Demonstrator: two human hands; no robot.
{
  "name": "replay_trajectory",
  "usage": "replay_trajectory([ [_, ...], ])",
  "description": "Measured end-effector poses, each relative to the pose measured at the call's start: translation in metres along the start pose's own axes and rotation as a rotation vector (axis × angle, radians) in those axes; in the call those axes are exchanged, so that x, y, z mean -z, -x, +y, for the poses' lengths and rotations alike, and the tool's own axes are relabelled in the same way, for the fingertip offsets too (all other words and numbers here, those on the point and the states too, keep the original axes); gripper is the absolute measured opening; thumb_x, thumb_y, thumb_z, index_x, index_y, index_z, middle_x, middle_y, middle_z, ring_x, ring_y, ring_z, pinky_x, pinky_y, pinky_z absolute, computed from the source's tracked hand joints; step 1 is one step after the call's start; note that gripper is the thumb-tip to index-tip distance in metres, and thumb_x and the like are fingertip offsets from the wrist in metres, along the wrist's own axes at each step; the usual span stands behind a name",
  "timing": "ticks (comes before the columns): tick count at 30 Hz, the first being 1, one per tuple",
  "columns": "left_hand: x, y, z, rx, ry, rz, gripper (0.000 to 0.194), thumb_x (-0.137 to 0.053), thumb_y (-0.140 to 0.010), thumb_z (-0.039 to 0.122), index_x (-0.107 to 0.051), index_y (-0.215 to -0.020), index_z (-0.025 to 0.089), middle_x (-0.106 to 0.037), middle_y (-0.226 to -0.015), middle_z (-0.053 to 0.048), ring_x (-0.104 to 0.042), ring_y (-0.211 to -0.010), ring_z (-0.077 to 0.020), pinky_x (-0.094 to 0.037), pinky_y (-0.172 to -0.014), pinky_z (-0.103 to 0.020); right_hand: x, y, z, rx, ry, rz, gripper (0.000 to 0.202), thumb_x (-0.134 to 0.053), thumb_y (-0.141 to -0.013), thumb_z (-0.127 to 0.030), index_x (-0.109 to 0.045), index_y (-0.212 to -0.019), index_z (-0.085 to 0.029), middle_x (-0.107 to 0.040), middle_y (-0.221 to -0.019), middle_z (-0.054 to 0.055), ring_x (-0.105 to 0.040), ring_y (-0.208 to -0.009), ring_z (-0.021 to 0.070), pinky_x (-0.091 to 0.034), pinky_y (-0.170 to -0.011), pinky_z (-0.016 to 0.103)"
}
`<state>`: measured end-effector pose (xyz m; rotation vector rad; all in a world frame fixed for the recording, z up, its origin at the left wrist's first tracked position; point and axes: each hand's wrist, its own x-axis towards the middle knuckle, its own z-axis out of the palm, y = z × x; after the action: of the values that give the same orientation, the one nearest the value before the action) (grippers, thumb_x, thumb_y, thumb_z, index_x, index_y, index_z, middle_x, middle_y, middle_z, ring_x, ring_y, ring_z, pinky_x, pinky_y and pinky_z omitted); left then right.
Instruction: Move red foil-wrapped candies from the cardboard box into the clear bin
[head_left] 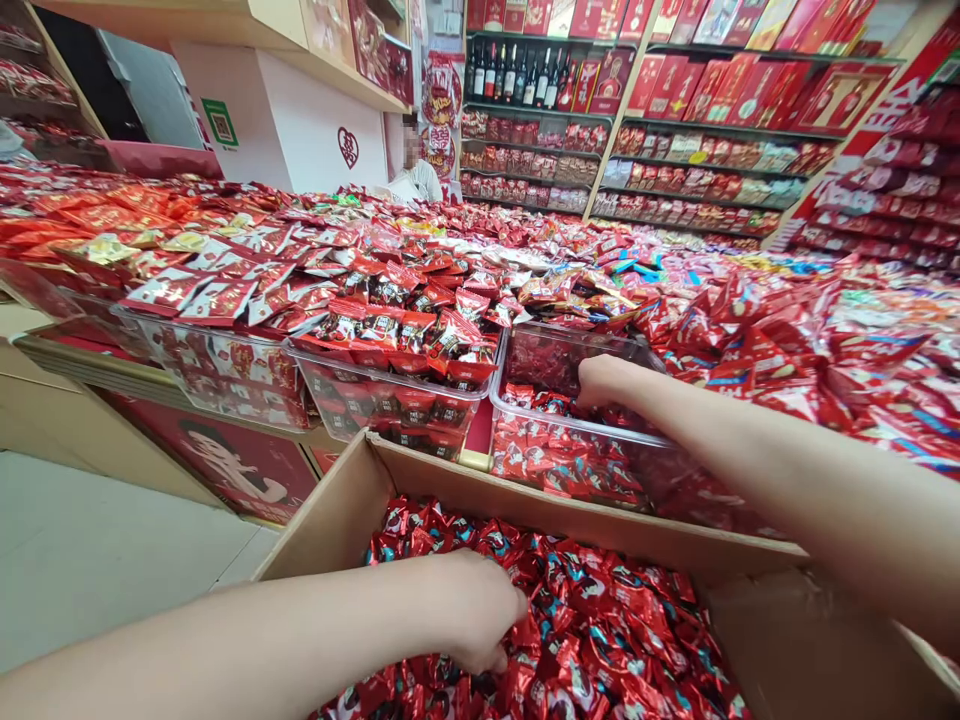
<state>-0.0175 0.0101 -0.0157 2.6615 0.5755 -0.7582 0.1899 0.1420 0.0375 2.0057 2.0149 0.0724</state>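
Left hand buried among red foil-wrapped candies in a brown cardboard box, its grip apparently closing on some, right hand reaches into a clear plastic bin, grip hidden; loose sweets could spill over the rim.

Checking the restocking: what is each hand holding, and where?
Cannot be told: left hand digs into boxed candies; right hand reaches into the clear bin, fingers hidden.

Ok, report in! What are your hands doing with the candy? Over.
Left hand down in the cardboard box, fingers among red wrapped candies. Right hand inside the clear plastic bin, on its candies. Nothing between them but the box wall.
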Motion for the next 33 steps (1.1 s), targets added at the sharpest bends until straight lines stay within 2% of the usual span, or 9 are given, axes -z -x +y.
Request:
replay_trajectory([
  [6, -0.029, -0.012, -0.001, -0.002, -0.073, -0.059, 0.040, -0.057, -0.059, 0.037, -0.059, -0.093, 0.015, -0.060, -0.082, -0.015, -0.057, -0.072, -0.0270, -0.043, -0.052, -0.032, 0.049, 0.023, -0.006, -0.023, 0.030, 0.212, 0.027, -0.052, -0.071, -0.027, -0.062, -0.089, -0.010, -0.059, -0.089, 0.016, -0.056, -0.079, 0.0275, -0.044, -0.060, 0.033],
  [9, -0.046, -0.019, 0.002, -0.013, -0.085, -0.108, 0.040, -0.060, -0.055, 0.029, -0.059, -0.092, 0.015, -0.062, -0.075, -0.013, -0.057, -0.070, -0.0264, -0.044, -0.052, -0.032, 0.083, 0.063, -0.013, 0.039, 0.030, 0.352, 0.031, -0.045, -0.075, -0.035, -0.058, -0.092, -0.014, -0.058, -0.089, 0.013, -0.053, -0.084, 0.0278, -0.041, -0.064, 0.034],
  [12, -0.057, -0.023, 0.008, 0.026, -0.059, -0.060, 0.044, -0.058, -0.058, 0.033, -0.056, -0.097, 0.012, -0.061, -0.080, -0.017, -0.057, -0.072, -0.0287, -0.044, -0.051, -0.034, 0.090, 0.120, -0.026, 0.188, -0.063, 0.480, 0.028, -0.041, -0.077, -0.040, -0.057, -0.082, -0.018, -0.057, -0.073, 0.007, -0.054, -0.071, 0.0220, -0.038, -0.059, 0.030],
  [15, -0.058, -0.028, 0.011, 0.049, 0.000, -0.041, 0.042, -0.059, -0.060, 0.032, -0.056, -0.096, 0.012, -0.062, -0.075, -0.017, -0.058, -0.066, -0.0285, -0.043, -0.049, -0.035, 0.052, 0.173, -0.039, 0.376, -0.252, 0.368, 0.023, -0.040, -0.078, -0.038, -0.053, -0.071, -0.021, -0.056, -0.064, 0.004, -0.051, -0.056, 0.0163, -0.034, -0.050, 0.027],
  [17, -0.056, -0.032, 0.011, 0.047, 0.042, -0.063, 0.035, -0.061, -0.058, 0.028, -0.058, -0.090, 0.014, -0.062, -0.071, -0.014, -0.057, -0.062, -0.0264, -0.042, -0.050, -0.034, 0.007, 0.193, -0.042, 0.464, -0.323, 0.157, 0.019, -0.042, -0.077, -0.033, -0.051, -0.066, -0.021, -0.056, -0.063, 0.003, -0.050, -0.053, 0.0153, -0.032, -0.047, 0.026],
  [21, -0.047, -0.037, 0.007, 0.016, 0.151, -0.101, 0.013, -0.063, -0.054, 0.021, -0.059, -0.067, 0.019, -0.057, -0.058, -0.003, -0.054, -0.060, -0.0198, -0.041, -0.055, -0.030, -0.091, 0.193, -0.035, 0.480, -0.495, -0.118, 0.006, -0.050, -0.071, -0.023, -0.055, -0.070, -0.020, -0.058, -0.066, 0.002, -0.053, -0.060, 0.0163, -0.032, -0.050, 0.024],
  [23, -0.040, -0.037, 0.002, 0.005, 0.231, -0.096, 0.009, -0.062, -0.054, 0.020, -0.056, -0.060, 0.018, -0.053, -0.054, 0.000, -0.051, -0.058, -0.0171, -0.039, -0.054, -0.028, -0.124, 0.184, -0.030, 0.429, -0.576, -0.220, 0.006, -0.055, -0.065, -0.020, -0.056, -0.071, -0.019, -0.058, -0.064, 0.002, -0.052, -0.059, 0.0155, -0.032, -0.050, 0.023],
  [26, -0.023, -0.038, -0.007, 0.010, 0.395, -0.032, 0.013, -0.060, -0.059, 0.027, -0.055, -0.066, 0.018, -0.053, -0.059, 0.001, -0.048, -0.056, -0.0133, -0.037, -0.051, -0.025, -0.139, 0.174, -0.030, 0.370, -0.775, -0.344, 0.007, -0.056, -0.064, -0.020, -0.056, -0.071, -0.017, -0.058, -0.061, 0.001, -0.050, -0.054, 0.0131, -0.033, -0.047, 0.021],
  [33, 0.002, -0.036, -0.012, -0.011, 0.933, 0.075, 0.025, -0.045, -0.074, 0.040, -0.042, -0.082, 0.016, -0.052, -0.066, 0.003, -0.052, -0.056, -0.0066, -0.042, -0.054, -0.020, -0.108, 0.175, -0.042, 0.270, -1.561, -0.537, 0.023, -0.057, -0.070, -0.032, -0.048, -0.083, -0.016, -0.056, -0.068, 0.000, -0.052, -0.058, 0.0117, -0.041, -0.052, 0.021],
])
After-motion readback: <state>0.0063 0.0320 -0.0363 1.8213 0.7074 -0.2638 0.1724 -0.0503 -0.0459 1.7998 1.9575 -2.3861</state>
